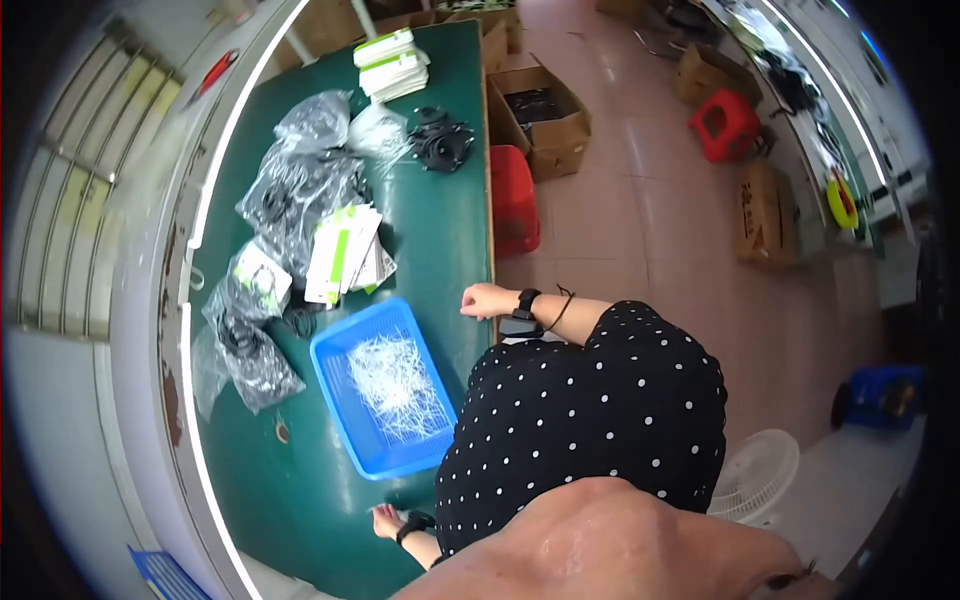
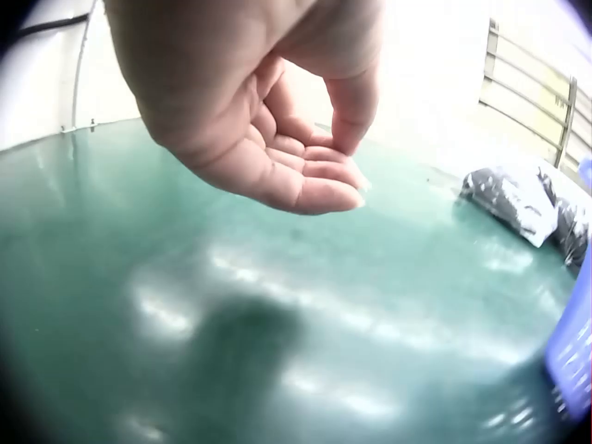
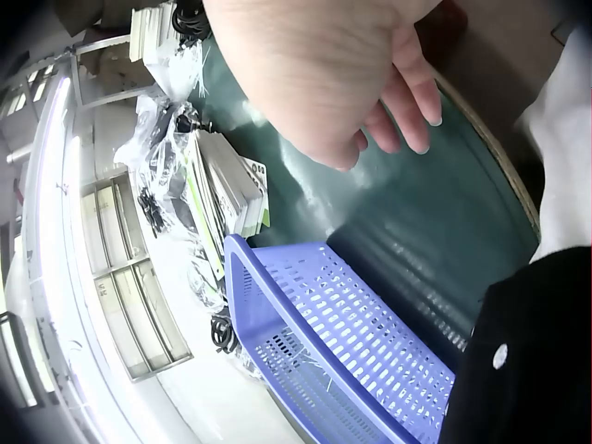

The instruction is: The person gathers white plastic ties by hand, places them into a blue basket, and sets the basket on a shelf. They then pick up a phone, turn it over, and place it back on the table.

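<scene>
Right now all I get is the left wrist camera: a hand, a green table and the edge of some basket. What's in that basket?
Observer: A loose heap of thin white strips lies in the blue basket.
Visitor: Funny! And where's the other hand?
Observer: The right hand is by the long edge of the table, apart from the basket.
Visitor: Anything past the basket?
Observer: Yes, a stack of white-and-green cards near its far end.
</scene>
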Available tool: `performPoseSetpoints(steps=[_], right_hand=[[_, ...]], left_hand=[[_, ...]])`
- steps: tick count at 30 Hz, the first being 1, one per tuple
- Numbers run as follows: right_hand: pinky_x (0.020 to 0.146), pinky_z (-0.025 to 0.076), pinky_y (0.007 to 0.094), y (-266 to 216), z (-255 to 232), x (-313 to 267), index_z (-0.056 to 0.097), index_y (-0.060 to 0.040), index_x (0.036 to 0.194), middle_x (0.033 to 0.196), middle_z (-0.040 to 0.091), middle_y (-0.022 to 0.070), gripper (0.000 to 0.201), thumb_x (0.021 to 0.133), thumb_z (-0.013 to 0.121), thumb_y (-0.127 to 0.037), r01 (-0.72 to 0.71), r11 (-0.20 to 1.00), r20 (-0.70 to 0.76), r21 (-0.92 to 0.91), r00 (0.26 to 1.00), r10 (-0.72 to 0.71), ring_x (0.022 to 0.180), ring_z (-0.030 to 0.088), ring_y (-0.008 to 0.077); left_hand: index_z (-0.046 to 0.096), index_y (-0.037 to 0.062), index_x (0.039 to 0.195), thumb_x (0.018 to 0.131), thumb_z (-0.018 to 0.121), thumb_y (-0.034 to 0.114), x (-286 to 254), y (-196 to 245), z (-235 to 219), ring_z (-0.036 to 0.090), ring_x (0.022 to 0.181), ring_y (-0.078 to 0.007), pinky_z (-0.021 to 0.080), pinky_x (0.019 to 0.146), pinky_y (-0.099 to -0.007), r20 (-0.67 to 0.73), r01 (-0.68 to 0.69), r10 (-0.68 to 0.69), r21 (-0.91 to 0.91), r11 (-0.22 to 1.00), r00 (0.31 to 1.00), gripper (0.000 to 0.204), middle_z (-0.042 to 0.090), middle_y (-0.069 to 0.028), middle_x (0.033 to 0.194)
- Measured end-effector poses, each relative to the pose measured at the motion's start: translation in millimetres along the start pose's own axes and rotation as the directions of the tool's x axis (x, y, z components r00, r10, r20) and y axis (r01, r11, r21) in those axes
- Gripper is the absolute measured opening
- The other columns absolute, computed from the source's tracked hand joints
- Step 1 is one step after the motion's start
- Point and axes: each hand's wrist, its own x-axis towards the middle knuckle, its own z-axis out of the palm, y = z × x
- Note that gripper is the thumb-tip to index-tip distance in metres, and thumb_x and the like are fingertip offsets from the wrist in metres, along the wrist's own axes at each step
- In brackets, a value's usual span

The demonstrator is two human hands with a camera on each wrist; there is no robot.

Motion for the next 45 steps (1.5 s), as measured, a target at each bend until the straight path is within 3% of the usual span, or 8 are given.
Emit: performPoseSetpoints(steps=[3, 9, 14, 19, 23, 26, 35, 45], right_hand=[[0.050, 0.050, 0.0311, 5.6, -7.2, -6.8, 0.064, 0.0038, 0.091, 0.069, 0.066, 0.0115, 0.033, 0.084, 0.056, -0.027, -0.017, 1.000, -0.025, -0.012, 1.000, 0.017, 0.058, 0.064, 0.0177], [0.054, 0.050, 0.0313, 14.3, -30.6, -22.8, 0.063, 0.0040, 0.096, 0.078, 0.067, 0.0126, 0.033, 0.085, 0.059, -0.027, -0.069, 0.996, -0.070, 0.065, 0.995, 0.074, 0.062, 0.065, 0.0183], [0.056, 0.051, 0.0312, 20.9, -49.6, -39.4, 0.062, 0.0037, 0.097, 0.083, 0.067, 0.0131, 0.033, 0.086, 0.060, -0.027, -0.097, 0.990, -0.133, 0.101, 0.985, 0.110, 0.065, 0.065, 0.0187], [0.055, 0.050, 0.0314, 31.2, -62.4, -66.0, 0.062, 0.0038, 0.097, 0.083, 0.067, 0.0132, 0.033, 0.086, 0.059, -0.027, -0.132, 0.982, -0.218, 0.138, 0.963, 0.160, 0.066, 0.065, 0.0191], [0.052, 0.050, 0.0327, 44.9, -66.6, -78.4, 0.063, 0.0053, 0.096, 0.074, 0.066, 0.0134, 0.032, 0.084, 0.058, -0.024, -0.122, 0.974, -0.305, 0.193, 0.936, 0.178, 0.061, 0.065, 0.0196], [0.056, 0.050, 0.0323, 45.9, -74.6, -83.4, 0.062, 0.0036, 0.097, 0.081, 0.067, 0.0132, 0.032, 0.087, 0.058, -0.026, -0.194, 0.969, -0.274, 0.155, 0.934, 0.231, 0.067, 0.066, 0.0202], [0.055, 0.051, 0.0327, 46.5, -77.9, -82.7, 0.063, 0.0030, 0.097, 0.080, 0.067, 0.0136, 0.031, 0.087, 0.058, -0.026, -0.173, 0.967, -0.293, 0.189, 0.930, 0.224, 0.065, 0.066, 0.0203], [0.056, 0.052, 0.0316, 9.3, -57.8, -34.8, 0.063, 0.0035, 0.097, 0.081, 0.067, 0.0130, 0.032, 0.086, 0.059, -0.027, -0.004, 0.976, -0.102, 0.217, 0.994, 0.027, 0.067, 0.067, 0.0191]], left_hand=[[0.059, -0.0068, 0.097, 0.087, 0.063, 0.020, -26.3, 40.1, 12.1, 0.059, 0.089, -0.0231, 0.052, 0.078, -0.0335, 0.047, -0.248, 0.256, -0.126, 0.961, 0.966, 0.029, 0.061, -0.0145, 0.096], [0.061, -0.0027, 0.095, 0.090, 0.061, 0.023, -175.1, 168.0, 93.8, 0.058, 0.085, -0.0169, 0.049, 0.074, -0.0299, 0.224, -0.450, 0.464, -0.116, 0.886, 0.857, 0.026, 0.062, -0.0102, 0.093], [0.063, 0.0002, 0.088, 0.090, 0.060, 0.020, -182.6, 177.0, 142.2, 0.057, 0.071, -0.0124, 0.047, 0.063, -0.0255, 0.553, -0.634, 0.489, 0.095, 0.767, 0.674, 0.020, 0.063, -0.0065, 0.082], [0.063, -0.0007, 0.085, 0.088, 0.062, 0.015, -152.0, 147.6, 174.8, 0.056, 0.062, -0.0121, 0.047, 0.057, -0.0238, 0.688, -0.650, 0.377, 0.182, 0.738, 0.620, 0.016, 0.061, -0.0058, 0.072], [0.063, -0.0016, 0.082, 0.085, 0.064, 0.011, -140.8, 137.3, 184.2, 0.058, 0.058, -0.0119, 0.047, 0.051, -0.0219, 0.714, -0.754, 0.378, 0.320, 0.573, 0.590, 0.013, 0.062, -0.0068, 0.069], [0.061, -0.0028, 0.103, 0.083, 0.065, 0.007, -139.1, 145.5, 186.3, 0.063, 0.080, -0.0185, 0.053, 0.069, -0.0313, 0.653, -0.628, 0.181, 0.555, 0.546, 0.735, 0.023, 0.064, -0.0154, 0.092], [0.053, -0.0008, 0.111, 0.084, 0.063, 0.015, -140.9, 176.3, 228.1, 0.057, 0.090, -0.0209, 0.048, 0.077, -0.0347, 0.796, -0.646, 0.094, 0.410, 0.644, 0.599, 0.033, 0.058, -0.0156, 0.103], [0.044, 0.0018, 0.122, 0.086, 0.060, 0.025, -161.3, 178.2, 243.2, 0.050, 0.103, -0.0238, 0.042, 0.086, -0.0391, 0.871, -0.502, 0.020, 0.263, 0.824, 0.490, 0.045, 0.050, -0.0158, 0.116]])
